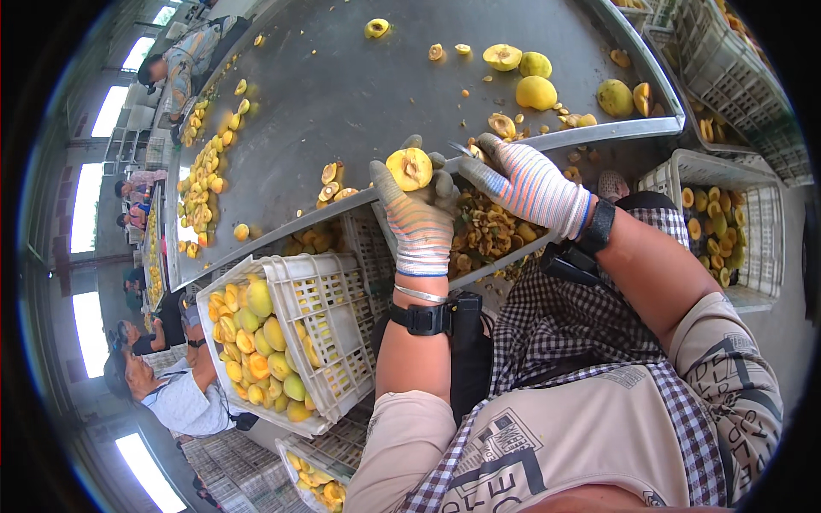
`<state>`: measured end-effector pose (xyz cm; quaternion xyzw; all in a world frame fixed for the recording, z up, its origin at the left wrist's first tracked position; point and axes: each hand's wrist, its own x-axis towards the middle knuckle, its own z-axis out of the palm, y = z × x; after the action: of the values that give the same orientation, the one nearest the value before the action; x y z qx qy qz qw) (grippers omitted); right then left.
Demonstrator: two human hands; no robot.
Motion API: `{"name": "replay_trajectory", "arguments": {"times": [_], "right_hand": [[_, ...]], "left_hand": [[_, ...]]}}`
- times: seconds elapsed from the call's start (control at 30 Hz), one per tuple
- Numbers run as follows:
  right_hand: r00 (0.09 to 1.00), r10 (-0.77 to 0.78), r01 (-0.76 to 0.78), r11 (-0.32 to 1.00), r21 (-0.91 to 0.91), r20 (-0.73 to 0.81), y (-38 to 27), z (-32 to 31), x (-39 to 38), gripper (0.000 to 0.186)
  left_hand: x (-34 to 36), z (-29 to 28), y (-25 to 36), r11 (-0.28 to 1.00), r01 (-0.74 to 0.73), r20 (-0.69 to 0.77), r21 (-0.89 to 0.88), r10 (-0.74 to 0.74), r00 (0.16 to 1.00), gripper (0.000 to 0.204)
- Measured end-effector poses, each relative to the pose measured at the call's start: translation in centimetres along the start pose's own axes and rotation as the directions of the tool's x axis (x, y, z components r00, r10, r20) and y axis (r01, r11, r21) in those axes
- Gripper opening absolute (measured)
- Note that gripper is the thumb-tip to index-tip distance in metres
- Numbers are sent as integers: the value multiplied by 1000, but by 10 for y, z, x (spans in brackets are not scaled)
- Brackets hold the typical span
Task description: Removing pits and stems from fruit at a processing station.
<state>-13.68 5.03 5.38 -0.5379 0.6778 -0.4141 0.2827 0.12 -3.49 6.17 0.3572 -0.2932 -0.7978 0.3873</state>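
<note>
My left hand, in a striped glove with grey fingertips, grips a halved yellow peach. Its cut face is turned up, with a brownish pit area in the middle. Close by on the right, my right hand, gloved alike, is closed on a small metal tool. Only the tool's thin tip shows, pointing toward the peach half but apart from it; its kind is hidden by my fingers. Below both hands, many peach scraps and pits lie in a heap under the table edge.
A metal table with a raised rim carries whole peaches, cut pieces and a row of halves. White crates of peaches stand at left and right. Other people are along the left side.
</note>
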Motion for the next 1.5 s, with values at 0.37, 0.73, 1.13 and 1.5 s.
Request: {"name": "replay_trajectory", "arguments": {"times": [0.37, 0.73, 1.13, 1.5], "right_hand": [[998, -66, 66, 980, -189, 7, -10, 22, -8, 37], [999, 49, -47, 973, -225, 0, -21, 24, -10, 30], [1000, -17, 15, 978, -207, -10, -18, 22, -7, 31], [997, 39, -26, 981, -191, 64, -24, 19, -9, 33]], "left_hand": [[0, -3, -23, 987, -118, 53, 108, 113, 992, 56], [4, -5, -36, 913, -309, 124, 267, 286, 950, 55], [-4, 8, -43, 773, -489, 161, 405, 466, 870, 61], [-3, -1, -42, 781, -478, 196, 402, 436, 878, 58]]}}
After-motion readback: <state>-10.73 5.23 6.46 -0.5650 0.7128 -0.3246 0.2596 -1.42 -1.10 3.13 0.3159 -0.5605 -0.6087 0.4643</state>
